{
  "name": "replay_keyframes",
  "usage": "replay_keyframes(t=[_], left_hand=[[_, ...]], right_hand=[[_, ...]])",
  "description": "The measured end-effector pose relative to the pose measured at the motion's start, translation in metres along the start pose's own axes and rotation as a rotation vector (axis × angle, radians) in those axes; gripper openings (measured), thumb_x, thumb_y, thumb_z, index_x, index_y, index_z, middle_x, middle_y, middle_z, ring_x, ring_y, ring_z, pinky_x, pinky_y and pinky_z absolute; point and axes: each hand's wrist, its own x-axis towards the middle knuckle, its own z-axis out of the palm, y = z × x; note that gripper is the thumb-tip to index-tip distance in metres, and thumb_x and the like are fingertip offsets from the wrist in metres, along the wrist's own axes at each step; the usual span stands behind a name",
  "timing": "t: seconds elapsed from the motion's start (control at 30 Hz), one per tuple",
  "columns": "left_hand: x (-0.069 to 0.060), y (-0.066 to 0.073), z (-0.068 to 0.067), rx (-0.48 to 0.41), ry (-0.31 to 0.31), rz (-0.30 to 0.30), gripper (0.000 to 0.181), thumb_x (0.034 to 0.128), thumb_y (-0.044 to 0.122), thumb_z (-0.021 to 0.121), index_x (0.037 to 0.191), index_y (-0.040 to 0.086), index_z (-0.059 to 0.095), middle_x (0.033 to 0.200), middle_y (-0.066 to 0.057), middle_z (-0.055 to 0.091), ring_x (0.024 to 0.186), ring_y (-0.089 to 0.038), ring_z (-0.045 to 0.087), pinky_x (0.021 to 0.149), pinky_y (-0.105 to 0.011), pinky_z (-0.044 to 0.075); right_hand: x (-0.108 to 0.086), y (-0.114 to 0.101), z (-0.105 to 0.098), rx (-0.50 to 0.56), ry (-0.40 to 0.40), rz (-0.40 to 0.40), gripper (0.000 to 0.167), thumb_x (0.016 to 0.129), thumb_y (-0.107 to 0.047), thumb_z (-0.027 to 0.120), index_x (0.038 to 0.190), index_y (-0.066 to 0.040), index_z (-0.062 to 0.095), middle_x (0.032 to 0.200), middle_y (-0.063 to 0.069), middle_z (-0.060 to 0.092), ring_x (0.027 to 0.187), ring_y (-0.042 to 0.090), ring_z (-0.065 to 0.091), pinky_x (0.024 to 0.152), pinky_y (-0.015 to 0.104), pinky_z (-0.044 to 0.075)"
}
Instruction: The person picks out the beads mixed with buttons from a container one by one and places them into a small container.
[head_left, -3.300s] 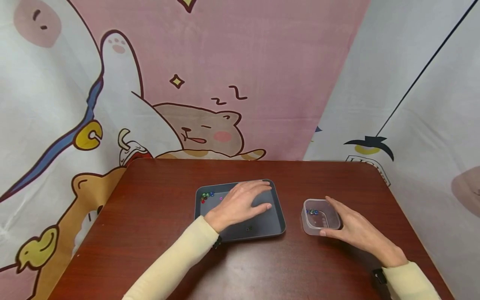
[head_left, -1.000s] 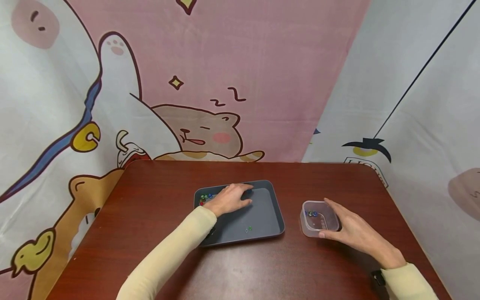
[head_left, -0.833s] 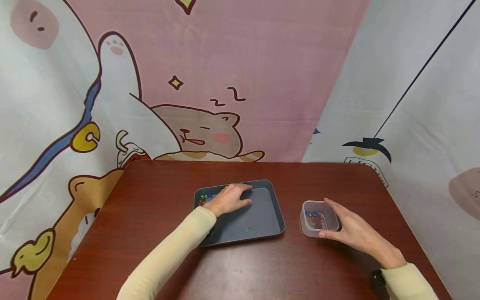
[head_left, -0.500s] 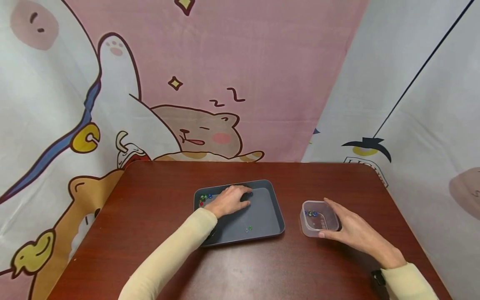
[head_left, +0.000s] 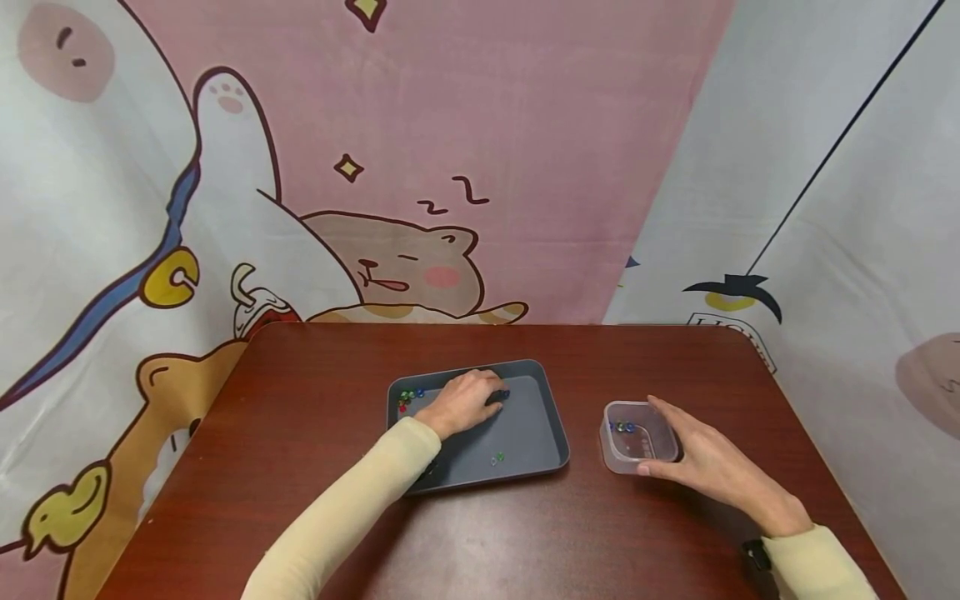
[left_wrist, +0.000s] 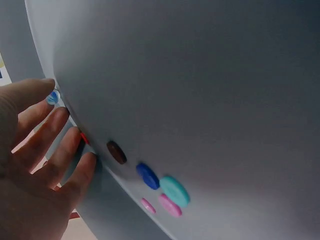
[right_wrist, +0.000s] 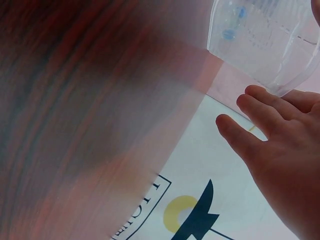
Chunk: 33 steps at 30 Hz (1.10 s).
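My left hand is inside the grey tray, near its far wall. In the left wrist view the thumb and curled fingers of that hand hold a clear marble with blue inside. Brown, blue, turquoise and pink pieces lie beside the fingers. On the right, my right hand grips the clear square box, thumb at the near side and fingers at the far side. Small blue and green marbles lie inside the box.
Several green, blue and red pieces lie in the tray's far left corner. A green piece and a clear one sit near its front wall. Behind the brown table hangs a printed cartoon cloth.
My left hand has drawn slightly toward me from the far wall, its fingers more curled, with the blue marble moving alongside. Earlier it was spread over the tray. The right hand stays on the box.
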Motion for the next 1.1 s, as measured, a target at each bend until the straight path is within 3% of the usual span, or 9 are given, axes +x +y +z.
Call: replay_keyframes(t=[0.67,1.1], left_hand=[[-0.0002,0.0003,0.0025,-0.01,0.037,0.001,0.019,0.0985,0.023,0.074,0.116,0.017,0.078,0.125,-0.002,0.07,0.115,-0.023,0.066,0.094,-0.039,0.055],[-0.004,0.0081,-0.0043,-0.036,0.061,0.034,0.021,0.0996,0.026,0.073,0.117,0.015,0.078,0.124,-0.001,0.071,0.113,-0.02,0.068,0.094,-0.038,0.056]], right_hand=[[-0.0008,0.0004,0.0005,0.0,0.004,-0.004,0.118,0.077,-0.067,0.082,0.158,0.002,0.033,0.152,0.03,0.043,0.123,0.046,0.053,0.097,0.068,0.048],[-0.001,-0.0007,0.0008,0.001,0.001,-0.001,0.118,0.077,-0.068,0.081,0.158,0.002,0.033,0.152,0.03,0.043,0.125,0.047,0.053,0.098,0.068,0.047]])
